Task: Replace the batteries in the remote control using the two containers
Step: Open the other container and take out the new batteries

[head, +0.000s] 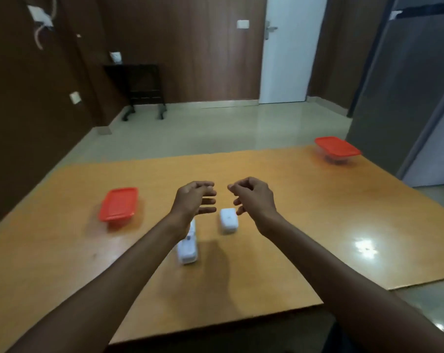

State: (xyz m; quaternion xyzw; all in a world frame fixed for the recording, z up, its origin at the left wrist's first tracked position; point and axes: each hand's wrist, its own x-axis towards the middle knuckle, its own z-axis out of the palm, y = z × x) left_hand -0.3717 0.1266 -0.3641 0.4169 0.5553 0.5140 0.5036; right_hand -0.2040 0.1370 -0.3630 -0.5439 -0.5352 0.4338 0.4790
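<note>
A white remote control (188, 247) lies on the wooden table (305, 225), partly hidden under my left wrist. Its detached white battery cover (229, 220) rests just to its right. My left hand (194, 200) hovers above the remote's far end with fingers spread and nothing in it. My right hand (252, 197) hovers above and right of the cover, fingers loosely curled and apart, holding nothing. One container with a red lid (119, 204) stands at the left of the table. A second red-lidded container (336, 149) stands at the far right corner. Both lids are on.
The table's near edge (216, 324) has a cut-in step at the right. Beyond the table lies a pale tiled floor (216, 128), a black stand (142, 90) by the wall, a white door (287, 52) and a grey cabinet (406, 85) at the right.
</note>
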